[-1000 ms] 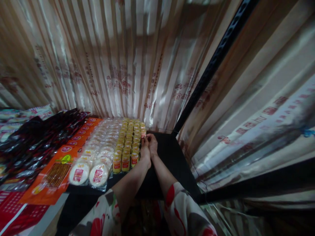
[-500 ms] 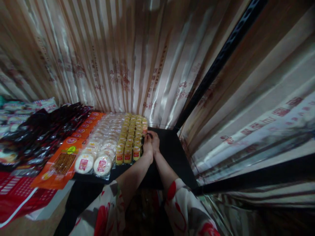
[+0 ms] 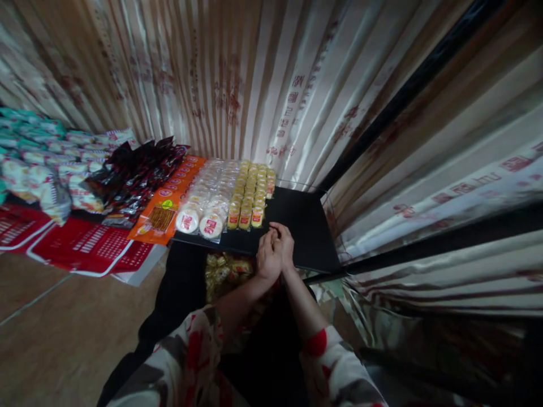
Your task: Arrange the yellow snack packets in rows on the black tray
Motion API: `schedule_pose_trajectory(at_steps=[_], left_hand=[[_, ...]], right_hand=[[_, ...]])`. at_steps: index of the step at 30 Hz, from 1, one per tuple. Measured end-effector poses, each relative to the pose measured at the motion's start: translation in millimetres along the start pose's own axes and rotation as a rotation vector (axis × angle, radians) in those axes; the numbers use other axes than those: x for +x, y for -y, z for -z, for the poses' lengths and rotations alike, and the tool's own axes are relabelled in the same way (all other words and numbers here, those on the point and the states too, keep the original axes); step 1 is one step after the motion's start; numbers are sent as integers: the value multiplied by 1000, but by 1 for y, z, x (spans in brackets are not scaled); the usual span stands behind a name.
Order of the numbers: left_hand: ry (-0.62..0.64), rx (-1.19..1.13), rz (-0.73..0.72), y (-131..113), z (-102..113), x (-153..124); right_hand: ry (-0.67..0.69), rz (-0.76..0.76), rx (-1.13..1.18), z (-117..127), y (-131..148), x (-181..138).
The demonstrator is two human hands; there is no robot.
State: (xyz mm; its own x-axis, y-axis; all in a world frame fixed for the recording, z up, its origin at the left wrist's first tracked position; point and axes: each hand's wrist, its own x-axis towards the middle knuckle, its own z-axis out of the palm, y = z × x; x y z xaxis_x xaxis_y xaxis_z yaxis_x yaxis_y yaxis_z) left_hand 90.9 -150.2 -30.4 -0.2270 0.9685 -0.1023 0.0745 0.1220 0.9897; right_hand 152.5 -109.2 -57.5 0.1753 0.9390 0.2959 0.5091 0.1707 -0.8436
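Note:
My two hands are together over the front edge of a black shelf board [image 3: 303, 226]. My left hand [image 3: 268, 255] has its fingers curled and pressed against my right hand [image 3: 285, 244], which is bent around them. Whatever lies between the fingers, if anything, is hidden. Just beyond, rows of small yellow packaged snacks [image 3: 245, 212] stand on the board, with a shorter column at the right. To their left lie rows of round white crackers [image 3: 211, 225] in clear wrappers. Below the board, under my left forearm, gold-wrapped pieces [image 3: 227, 271] show in part.
Farther left are orange snack packets [image 3: 159, 217], dark shiny packets [image 3: 139, 175], and white and green bags [image 3: 31, 169]. A red printed sheet [image 3: 80, 243] hangs over the front. Pleated curtains [image 3: 237, 73] and a slanting black post [image 3: 394, 107] stand behind.
Both hands have drawn back from the right side of the yellow snacks to the board's front edge. The view has shifted, showing more floor and the gold-wrapped pieces below.

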Motion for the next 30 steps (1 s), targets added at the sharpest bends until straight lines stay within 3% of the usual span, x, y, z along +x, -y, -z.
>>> schedule_pose_trajectory(at_steps=[5,8,11,15,18,21,26,30], left_hand=[[95,-51,-134,25,48,-50],[142,14,-181,41,82,-73],[134,175,-157,59,110,-82],[131,523,12,79,134,-73],[130,758,103,91,143,-65],[122,879,88,102,147,-64],[118,942,48,116,138,-56],[70,953,33,119,128,-24]], right_hand=[[28,27,56,-2,27,-65],[127,87,39,-13,31,-100],[308,77,-43,-34,24,-122],[500,-94,-258,-65,5,-132],[582,-133,-333,-81,-9,-133],[606,-160,-350,-91,-18,-134],[548,-168,-308,-102,-29,-127],[598,-137,-231,-111,-36,-116]])
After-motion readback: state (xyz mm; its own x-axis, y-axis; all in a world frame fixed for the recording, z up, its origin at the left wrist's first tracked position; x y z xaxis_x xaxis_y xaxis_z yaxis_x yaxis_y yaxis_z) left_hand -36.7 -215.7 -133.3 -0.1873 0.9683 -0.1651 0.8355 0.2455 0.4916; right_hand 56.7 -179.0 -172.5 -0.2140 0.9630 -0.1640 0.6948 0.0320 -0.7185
